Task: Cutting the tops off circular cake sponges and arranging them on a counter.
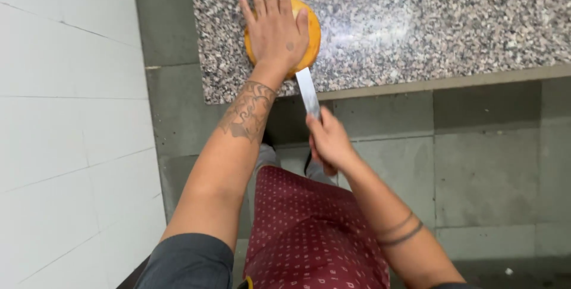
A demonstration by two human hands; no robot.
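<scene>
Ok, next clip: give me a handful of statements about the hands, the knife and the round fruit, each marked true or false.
1. The left hand lies flat, fingers spread, on top of the orange round fruit. True.
2. The right hand holds the knife by its handle. True.
3. The fruit sits on the floor. False: it rests on the speckled granite counter, near its front edge.
4. The knife blade points away from the fruit. False: the blade runs from the right hand up to the fruit and disappears under the left hand.
5. The fruit lies in two separate halves. False: it shows as one round piece; any cut is hidden by the hand.
</scene>
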